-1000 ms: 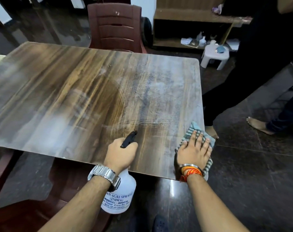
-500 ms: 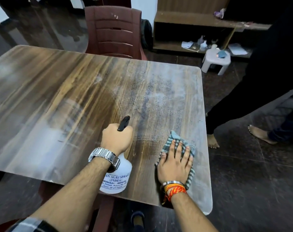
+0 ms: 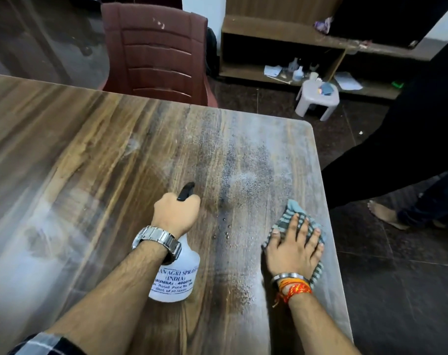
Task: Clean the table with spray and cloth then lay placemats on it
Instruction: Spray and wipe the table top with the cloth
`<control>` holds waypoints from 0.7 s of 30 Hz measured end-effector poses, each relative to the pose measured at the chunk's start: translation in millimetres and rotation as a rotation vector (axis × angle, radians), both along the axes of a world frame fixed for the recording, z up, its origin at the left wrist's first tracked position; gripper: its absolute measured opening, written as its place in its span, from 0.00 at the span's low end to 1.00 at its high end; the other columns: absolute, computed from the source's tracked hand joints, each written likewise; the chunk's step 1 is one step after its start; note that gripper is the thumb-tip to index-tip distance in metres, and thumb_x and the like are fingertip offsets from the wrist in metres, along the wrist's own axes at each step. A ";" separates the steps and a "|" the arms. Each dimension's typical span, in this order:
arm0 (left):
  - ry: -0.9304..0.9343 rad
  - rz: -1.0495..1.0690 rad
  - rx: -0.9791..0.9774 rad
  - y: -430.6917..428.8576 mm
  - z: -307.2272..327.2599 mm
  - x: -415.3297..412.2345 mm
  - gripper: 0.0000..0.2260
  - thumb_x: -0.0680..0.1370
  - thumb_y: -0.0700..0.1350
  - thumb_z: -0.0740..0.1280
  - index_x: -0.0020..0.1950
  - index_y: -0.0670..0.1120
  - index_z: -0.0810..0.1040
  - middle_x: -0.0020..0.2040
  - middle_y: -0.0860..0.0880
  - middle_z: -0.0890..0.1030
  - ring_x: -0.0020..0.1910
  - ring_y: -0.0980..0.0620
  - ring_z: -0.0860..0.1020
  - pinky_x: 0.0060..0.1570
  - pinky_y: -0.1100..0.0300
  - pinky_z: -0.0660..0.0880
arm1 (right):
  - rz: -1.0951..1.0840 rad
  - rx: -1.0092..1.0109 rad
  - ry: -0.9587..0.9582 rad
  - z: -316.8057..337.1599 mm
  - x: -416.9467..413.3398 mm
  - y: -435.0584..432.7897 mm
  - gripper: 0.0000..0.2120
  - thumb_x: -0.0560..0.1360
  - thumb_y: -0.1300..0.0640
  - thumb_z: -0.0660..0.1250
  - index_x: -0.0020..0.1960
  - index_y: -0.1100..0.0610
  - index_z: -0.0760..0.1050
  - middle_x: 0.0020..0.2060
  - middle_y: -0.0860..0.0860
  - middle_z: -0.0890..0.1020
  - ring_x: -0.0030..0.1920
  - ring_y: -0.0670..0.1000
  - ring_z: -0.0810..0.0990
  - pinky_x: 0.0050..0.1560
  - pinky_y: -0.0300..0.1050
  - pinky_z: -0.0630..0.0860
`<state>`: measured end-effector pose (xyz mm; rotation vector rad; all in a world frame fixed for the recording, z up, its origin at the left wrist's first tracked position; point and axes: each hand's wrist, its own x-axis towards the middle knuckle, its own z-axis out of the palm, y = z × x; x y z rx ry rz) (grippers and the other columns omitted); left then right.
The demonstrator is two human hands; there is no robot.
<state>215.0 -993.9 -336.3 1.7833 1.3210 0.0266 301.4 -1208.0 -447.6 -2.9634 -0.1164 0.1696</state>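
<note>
**Wood-grain table mid-wipe, spray bottle and cloth both in hand**

Brown wood-grain laminate covered the rectangular table (image 3: 95, 160), whose right-hand part carried a pale, speckled film of spray with a few droplets just ahead of the bottle. The left hand (image 3: 175, 213) was curled tight around the neck of a white translucent plastic spray bottle with a black nozzle (image 3: 175, 275), held above the tabletop, the nozzle pointing away from the person toward the wet patch. A silver metal wristwatch (image 3: 157, 239) sat on that wrist.

The right hand (image 3: 294, 248) lay flat, fingers spread, palm pressing a grey-and-teal striped cloth (image 3: 285, 220) onto the table near its right edge; it pressed rather than clasped the cloth. A steel bangle and orange-red threads (image 3: 293, 284) circled that wrist.

Beyond the far edge stood a maroon plastic chair (image 3: 156, 52) pushed close to the table. Further right, a small white plastic stool (image 3: 317, 101) sat on the dark tiled floor before a low wooden shelf (image 3: 281, 34). Another person in dark clothing (image 3: 402, 139) stood barefoot just beside the table's right side.
</note>
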 end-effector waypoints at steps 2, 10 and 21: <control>-0.020 0.031 0.012 15.0 2.4 0.0 0.11 0.77 0.47 0.63 0.44 0.41 0.79 0.45 0.40 0.82 0.43 0.38 0.79 0.40 0.54 0.69 | -0.065 0.021 0.020 4.1 29.1 17.3 0.31 0.78 0.41 0.50 0.78 0.49 0.49 0.78 0.50 0.50 0.77 0.58 0.43 0.75 0.58 0.39; -0.080 0.337 0.165 85.4 26.3 -31.0 0.18 0.70 0.54 0.63 0.48 0.42 0.82 0.41 0.41 0.84 0.47 0.37 0.83 0.53 0.47 0.79 | 0.675 0.148 0.015 -5.7 -38.3 222.0 0.27 0.77 0.45 0.52 0.75 0.51 0.61 0.76 0.54 0.59 0.75 0.63 0.51 0.72 0.62 0.38; -0.046 0.329 0.126 94.4 29.2 -45.3 0.24 0.60 0.57 0.61 0.52 0.52 0.82 0.43 0.43 0.85 0.43 0.35 0.84 0.53 0.37 0.82 | 0.490 0.107 -0.086 -13.2 9.4 140.8 0.28 0.75 0.44 0.53 0.75 0.48 0.61 0.74 0.51 0.64 0.74 0.58 0.60 0.73 0.59 0.49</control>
